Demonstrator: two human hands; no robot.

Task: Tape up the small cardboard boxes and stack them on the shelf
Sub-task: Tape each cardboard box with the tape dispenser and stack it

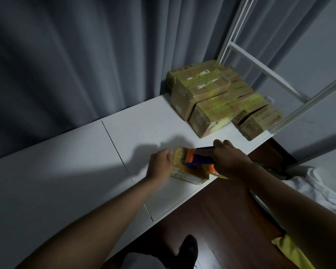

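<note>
One small cardboard box [188, 171] lies at the near edge of the white counter [136, 136], with one blue and orange tape dispenser [199, 157] resting on its top. The left hand [160, 165] grips the box's left end, fingers curled round it. The right hand [231, 159] is wrapped round the dispenser's handle, hiding much of the box's right side. Farther right on the counter stands a stack of taped boxes [219, 98], at least five, the exact count unclear. A white shelf frame [260, 68] rises just behind them, against grey curtains [76, 55].
</note>
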